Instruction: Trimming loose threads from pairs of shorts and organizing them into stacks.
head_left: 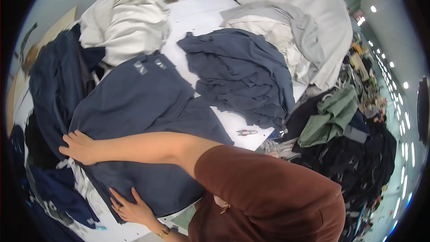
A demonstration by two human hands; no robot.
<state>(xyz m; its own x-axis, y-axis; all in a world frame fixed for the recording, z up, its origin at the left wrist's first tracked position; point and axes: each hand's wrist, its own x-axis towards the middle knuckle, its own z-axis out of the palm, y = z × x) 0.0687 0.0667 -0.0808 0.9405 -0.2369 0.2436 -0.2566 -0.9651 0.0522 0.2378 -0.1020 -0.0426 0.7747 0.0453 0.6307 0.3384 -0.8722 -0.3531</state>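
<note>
- Far left: a dark navy heap (49, 85) is piled at the table's left side, touching the spread garment's left edge.
- Right hand (79, 147): the arm crosses the body from the brown sleeve (268, 192) and ends up leftmost. The hand lies flat, fingers released and spread, palm down on the left edge of the blue garment (143, 107). It grips nothing.
- Left hand (130, 208): lower down, near the bottom edge, wearing a ring and a wrist bracelet. Its fingers are open and splayed, pressed flat on the garment's near hem, grasping nothing.
- The blue garment lies spread over the white table (201, 13), in the middle-left of the view, between both hands, with two small grey patches near its far end.
- Above it, at the upper left: a bundle of white cloth (123, 20), touching the navy heap.
- Centre right: a crumpled blue pile (239, 74) on the table, just beside the spread garment.
- Near the table's edge below that pile: a small pair of snips (246, 132).
- Further right: grey-white fabric (286, 31) heaped behind the blue pile.
- Far right, off the table: a green garment (329, 116) on a dark mound of clothes (358, 161).
</note>
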